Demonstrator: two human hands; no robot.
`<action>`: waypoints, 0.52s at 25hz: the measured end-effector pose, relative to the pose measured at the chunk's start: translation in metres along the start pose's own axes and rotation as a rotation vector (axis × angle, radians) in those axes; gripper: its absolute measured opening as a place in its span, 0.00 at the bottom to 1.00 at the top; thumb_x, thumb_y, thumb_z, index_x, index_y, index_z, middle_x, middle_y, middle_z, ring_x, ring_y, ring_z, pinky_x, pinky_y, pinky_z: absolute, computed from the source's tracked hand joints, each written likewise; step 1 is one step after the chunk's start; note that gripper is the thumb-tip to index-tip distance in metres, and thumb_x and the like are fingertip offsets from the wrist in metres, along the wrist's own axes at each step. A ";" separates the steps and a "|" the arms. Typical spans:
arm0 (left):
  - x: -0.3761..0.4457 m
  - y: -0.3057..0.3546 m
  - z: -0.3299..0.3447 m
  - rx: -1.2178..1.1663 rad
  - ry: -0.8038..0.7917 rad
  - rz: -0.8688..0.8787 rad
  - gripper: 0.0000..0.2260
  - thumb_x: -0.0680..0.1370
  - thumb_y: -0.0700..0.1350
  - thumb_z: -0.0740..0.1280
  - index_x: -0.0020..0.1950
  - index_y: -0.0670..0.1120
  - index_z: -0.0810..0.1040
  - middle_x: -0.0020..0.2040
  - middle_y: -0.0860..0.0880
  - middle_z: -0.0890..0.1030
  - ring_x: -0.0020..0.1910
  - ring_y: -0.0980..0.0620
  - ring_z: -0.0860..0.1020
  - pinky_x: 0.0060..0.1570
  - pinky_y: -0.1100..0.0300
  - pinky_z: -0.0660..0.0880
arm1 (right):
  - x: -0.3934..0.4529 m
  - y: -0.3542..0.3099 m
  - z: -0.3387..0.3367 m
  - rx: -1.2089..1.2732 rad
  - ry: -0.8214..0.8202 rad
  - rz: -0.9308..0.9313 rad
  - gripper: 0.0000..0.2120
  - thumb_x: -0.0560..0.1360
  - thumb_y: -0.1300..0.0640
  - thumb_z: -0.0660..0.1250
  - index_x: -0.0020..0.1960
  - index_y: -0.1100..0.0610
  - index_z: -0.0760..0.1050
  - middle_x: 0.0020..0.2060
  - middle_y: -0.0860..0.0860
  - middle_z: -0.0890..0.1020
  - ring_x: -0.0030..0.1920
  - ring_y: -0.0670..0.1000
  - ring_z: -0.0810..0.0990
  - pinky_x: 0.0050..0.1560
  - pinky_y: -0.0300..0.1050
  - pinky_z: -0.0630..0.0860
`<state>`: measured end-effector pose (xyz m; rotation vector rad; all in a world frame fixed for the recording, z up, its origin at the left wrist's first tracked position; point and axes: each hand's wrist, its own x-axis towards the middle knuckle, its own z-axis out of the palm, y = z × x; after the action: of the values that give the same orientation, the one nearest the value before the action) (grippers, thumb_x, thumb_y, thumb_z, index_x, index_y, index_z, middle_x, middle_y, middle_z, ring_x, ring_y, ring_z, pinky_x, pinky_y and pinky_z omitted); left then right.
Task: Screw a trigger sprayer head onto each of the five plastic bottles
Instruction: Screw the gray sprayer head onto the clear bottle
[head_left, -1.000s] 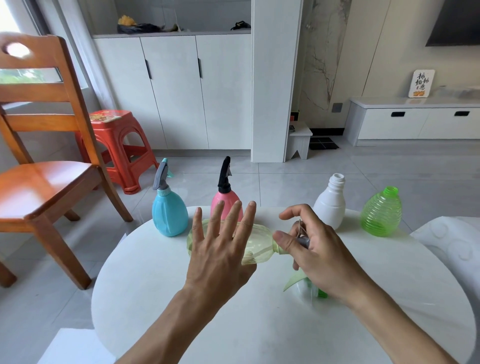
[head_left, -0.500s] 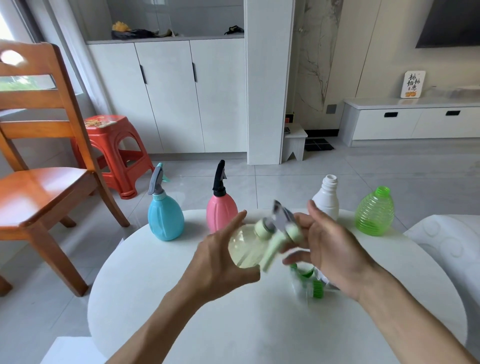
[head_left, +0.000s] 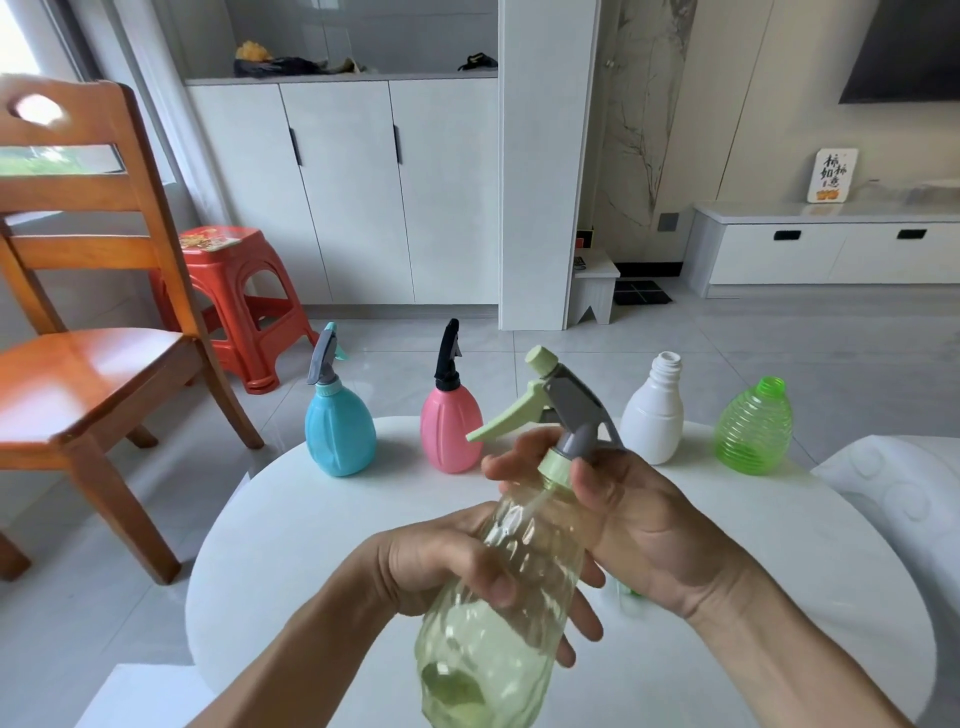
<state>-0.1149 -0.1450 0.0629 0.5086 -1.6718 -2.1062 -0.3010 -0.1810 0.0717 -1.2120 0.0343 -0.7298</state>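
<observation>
A clear yellow-green bottle is held tilted above the white round table. My left hand grips its body. My right hand is closed round the collar of the grey and pale-green sprayer head sitting on its neck. Along the far edge stand a blue bottle and a pink bottle, each with a sprayer head on, then a white bottle and a green ribbed bottle, both with bare necks. A green part peeks out under my right wrist.
A wooden chair stands left of the table and a red plastic stool behind it. White cabinets and a pillar line the far wall. A white cushioned seat touches the table's right side.
The clear bottle went from lying on the table to being lifted and tilted toward me. My left hand closed on its body, and the sprayer head now sits on its neck.
</observation>
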 end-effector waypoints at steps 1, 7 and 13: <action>0.000 0.000 0.000 0.001 0.031 -0.004 0.29 0.66 0.38 0.64 0.67 0.30 0.68 0.61 0.29 0.72 0.54 0.36 0.78 0.60 0.38 0.72 | 0.001 0.003 0.000 -0.010 0.065 -0.003 0.10 0.82 0.55 0.62 0.57 0.54 0.80 0.58 0.52 0.83 0.61 0.69 0.66 0.59 0.85 0.34; 0.004 0.003 0.007 0.283 0.583 0.068 0.23 0.66 0.43 0.74 0.60 0.41 0.78 0.52 0.41 0.83 0.52 0.41 0.81 0.58 0.39 0.78 | 0.007 0.004 0.008 -0.193 0.494 -0.037 0.14 0.71 0.45 0.75 0.48 0.55 0.83 0.46 0.55 0.85 0.49 0.61 0.77 0.47 0.60 0.70; 0.024 -0.009 0.027 0.731 1.104 0.053 0.36 0.59 0.51 0.79 0.60 0.72 0.67 0.52 0.63 0.80 0.54 0.64 0.79 0.53 0.66 0.76 | 0.011 -0.004 0.001 -0.376 0.503 -0.068 0.12 0.75 0.50 0.72 0.51 0.59 0.82 0.48 0.54 0.87 0.53 0.48 0.84 0.54 0.42 0.79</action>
<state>-0.1500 -0.1332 0.0588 1.4607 -1.5756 -0.7343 -0.2944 -0.1865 0.0791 -1.3587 0.5703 -1.1080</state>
